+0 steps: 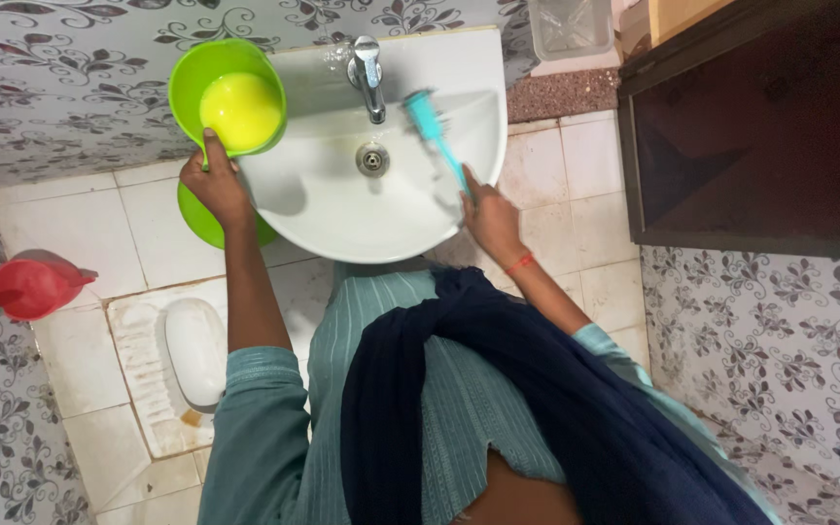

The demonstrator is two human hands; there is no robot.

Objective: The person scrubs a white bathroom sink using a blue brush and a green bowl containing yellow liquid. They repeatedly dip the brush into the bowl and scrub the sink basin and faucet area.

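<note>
The person stands at a white ceramic wall basin (342, 209) and works inside it with both hands. The right hand (486, 216) has its fingers wrapped tight around the near end of a teal plastic scrubbing brush (437, 136). The brush lies over the right inner slope of the basin, its bristled head at the far end, just right of the chrome tap (368, 73). Its long axis runs from the hand, near and right, up to the head, far and slightly left, so it points away from the person toward the back of the bowl.

The left hand (214, 185) grips the near rim of a bright green round plastic mug (227, 97), thumb hooked over the edge. The mug sits at the far left rim of the basin and holds a yellowish liquid.

Judging by this, the scrubbing looks to be under way rather than finished: the brush is on the bowl, the mug remains full, and no foam or running water shows around the metal drain (372, 158). Rinsing seems left to do.

A green bucket (201, 219) sits below the basin on the left, and a red plastic jug (33, 286) stands farther left on the tiled floor (585, 175).
</note>
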